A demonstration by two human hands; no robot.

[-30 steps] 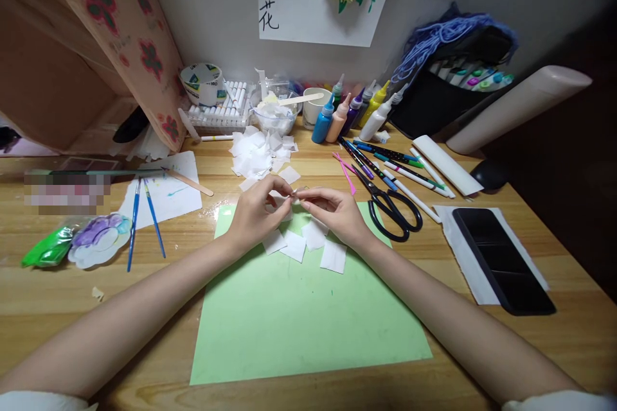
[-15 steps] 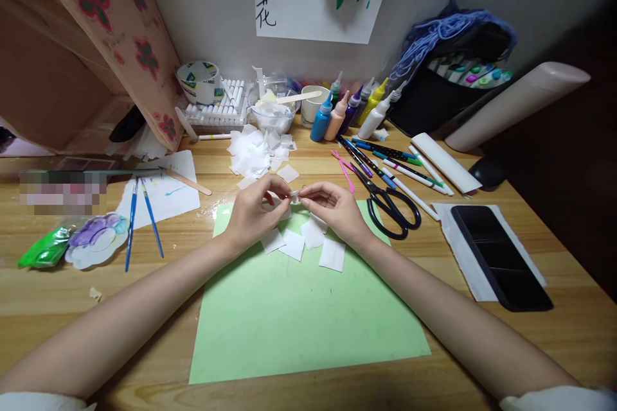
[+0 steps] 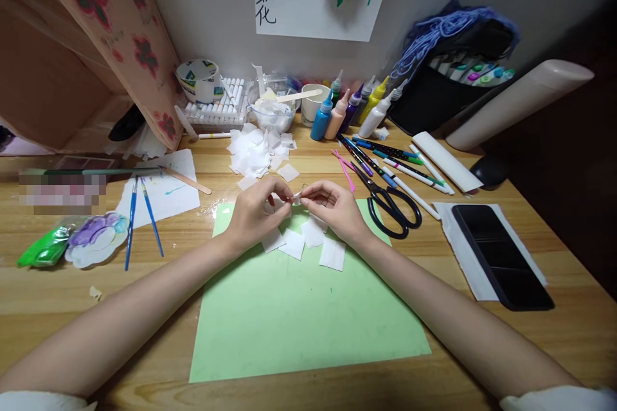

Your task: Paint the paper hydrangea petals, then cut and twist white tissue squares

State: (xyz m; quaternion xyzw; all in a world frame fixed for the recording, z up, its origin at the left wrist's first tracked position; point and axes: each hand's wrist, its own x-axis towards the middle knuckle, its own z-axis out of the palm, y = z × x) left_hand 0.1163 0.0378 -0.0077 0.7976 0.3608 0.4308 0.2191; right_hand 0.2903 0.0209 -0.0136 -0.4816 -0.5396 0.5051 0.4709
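Between the fingertips of both hands is a small white paper piece (image 3: 296,198), pinched at its two sides. My left hand (image 3: 255,210) closes on it from the left, thumb against forefinger. From the right, my right hand (image 3: 336,207) pinches its other side. Below them, several white paper squares (image 3: 332,253) lie on the green sheet (image 3: 308,321), some partly hidden by the left hand. A pile of white paper squares (image 3: 253,151) sits just beyond the hands. Black-handled scissors (image 3: 393,209) rest right of my right hand, overlapping the sheet's edge.
Paint bottles (image 3: 321,119), a clear bowl (image 3: 272,117) and markers (image 3: 216,109) stand along the wall. Pens (image 3: 405,170) lie at right, near a phone (image 3: 501,257). At left are paintbrushes (image 3: 152,215), a flower-shaped palette (image 3: 96,241) and a green packet (image 3: 45,248).
The small paper piece between my fingertips has turned slightly and looks narrower. Both hands stay in nearly the same place; the objects on the table have not moved.
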